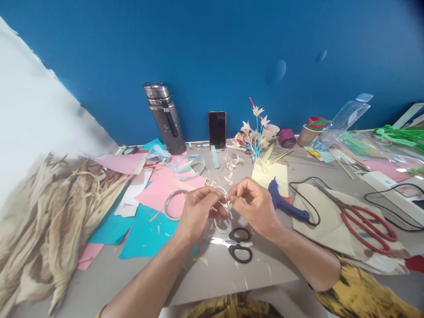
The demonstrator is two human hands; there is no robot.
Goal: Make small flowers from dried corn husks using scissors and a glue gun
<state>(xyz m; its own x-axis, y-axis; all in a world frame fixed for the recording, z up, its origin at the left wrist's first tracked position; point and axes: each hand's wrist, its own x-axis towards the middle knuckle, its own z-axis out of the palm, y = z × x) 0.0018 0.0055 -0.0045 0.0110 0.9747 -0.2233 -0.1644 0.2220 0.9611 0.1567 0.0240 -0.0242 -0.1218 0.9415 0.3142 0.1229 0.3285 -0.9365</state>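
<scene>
Both hands meet over the middle of the table (212, 276). My left hand (202, 207) is closed, thumb and fingers pinched on a small pale piece (228, 203). My right hand (253, 205) pinches the same piece from the other side; its exact shape is too small to tell. Just below them lie black-handled scissors (240, 245), with pale scraps around. Beyond the hands are small pale husk flowers (233, 162). Farther back stands a bunch of similar flowers on blue stems (257, 132). A roll of tape (167, 207) rests left of my left hand.
Dried husks (59, 221) and pink and blue sheets (142, 232) cover the left side. A flask (167, 119) and phone (217, 129) stand at the wall. To the right are a blue glue gun (285, 203), its cable, red-handled scissors (367, 225) and a tilted bottle (344, 119).
</scene>
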